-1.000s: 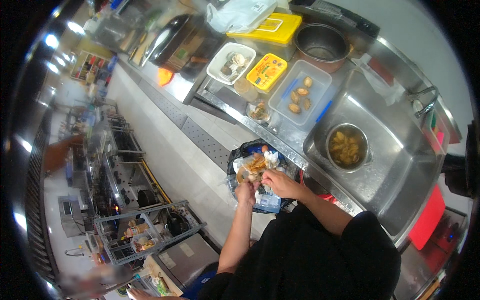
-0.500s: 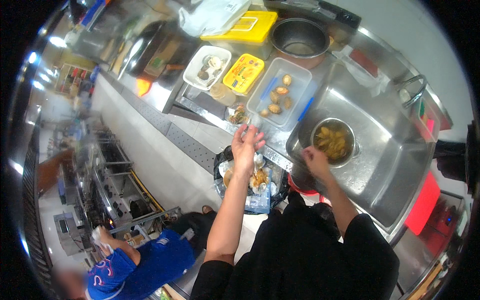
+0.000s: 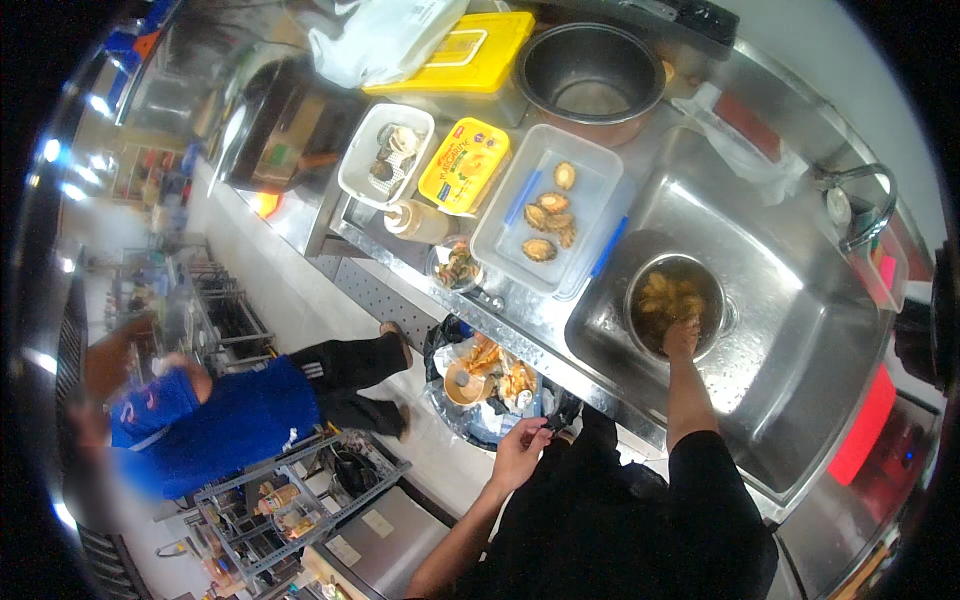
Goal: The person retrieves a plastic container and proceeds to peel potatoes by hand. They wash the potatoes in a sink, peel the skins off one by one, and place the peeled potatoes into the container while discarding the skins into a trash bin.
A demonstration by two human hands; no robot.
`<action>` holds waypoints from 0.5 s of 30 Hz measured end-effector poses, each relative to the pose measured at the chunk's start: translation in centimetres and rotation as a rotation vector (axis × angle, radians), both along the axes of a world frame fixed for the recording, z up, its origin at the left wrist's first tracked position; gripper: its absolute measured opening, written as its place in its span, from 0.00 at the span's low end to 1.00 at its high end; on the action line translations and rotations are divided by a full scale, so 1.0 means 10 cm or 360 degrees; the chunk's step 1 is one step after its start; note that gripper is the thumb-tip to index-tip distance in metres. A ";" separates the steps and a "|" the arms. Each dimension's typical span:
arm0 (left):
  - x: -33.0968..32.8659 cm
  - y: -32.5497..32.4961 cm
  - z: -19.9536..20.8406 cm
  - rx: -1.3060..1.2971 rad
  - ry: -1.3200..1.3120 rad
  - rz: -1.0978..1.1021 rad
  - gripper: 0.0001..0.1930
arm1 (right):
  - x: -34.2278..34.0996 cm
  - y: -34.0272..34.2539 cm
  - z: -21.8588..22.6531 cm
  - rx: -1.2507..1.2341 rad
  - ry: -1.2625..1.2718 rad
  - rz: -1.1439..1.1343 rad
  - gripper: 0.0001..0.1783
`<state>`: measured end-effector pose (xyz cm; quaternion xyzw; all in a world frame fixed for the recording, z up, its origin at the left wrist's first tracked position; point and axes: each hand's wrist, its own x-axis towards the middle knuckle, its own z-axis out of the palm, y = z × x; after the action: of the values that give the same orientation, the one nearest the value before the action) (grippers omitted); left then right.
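In the sink, a round metal pot (image 3: 716,345) holds water and yellowish-brown shellfish (image 3: 668,294), which look like abalones. My right hand (image 3: 683,336) dips into this pot by its near side, its fingertips hidden in the murky water beside the shellfish. Low in front of my body, my left hand (image 3: 520,452) is closed, thumb and fingers pinched near a dark edge by the trash bag; what they grip is unclear. Several abalones (image 3: 548,213) lie in a clear plastic container (image 3: 490,240) on the counter left of the sink.
Beyond the container stand a black pot (image 3: 590,75), a yellow tub (image 3: 464,166), a white basket (image 3: 388,150) and a squeeze bottle (image 3: 418,221). Below the counter edge sits a lined trash bin (image 3: 440,365). A co-worker in blue (image 3: 235,420) stands at left. A faucet (image 3: 868,205) rises at right.
My right hand has gone from the pot's near left rim into its water. My left hand has dropped from beside the counter edge toward my body and closed. The co-worker has shifted.
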<state>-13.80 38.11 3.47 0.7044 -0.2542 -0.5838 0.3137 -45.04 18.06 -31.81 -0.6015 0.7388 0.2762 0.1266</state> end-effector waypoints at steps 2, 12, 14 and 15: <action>0.02 0.17 -0.13 -0.0084 -0.0074 0.0119 0.12 | 0.18 -0.20 0.42 0.0043 -0.0140 -0.0053 0.26; -0.02 -0.08 0.14 -0.0196 -0.0495 -0.0207 0.13 | -0.07 -0.22 0.92 -0.0325 -0.0769 0.0058 0.30; -0.08 -0.11 0.23 -0.0192 -0.0363 -0.0195 0.13 | 0.01 -0.20 1.46 -0.0315 -0.0951 0.0096 0.31; -0.10 -0.12 0.26 -0.0194 -0.0296 -0.0212 0.13 | 0.05 -0.14 1.62 -0.0319 -0.1040 0.0095 0.31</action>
<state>-14.80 36.87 6.02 0.7167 -0.3633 -0.5190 0.2916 -44.54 16.65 -15.64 -0.6890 0.6648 -0.0014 0.2887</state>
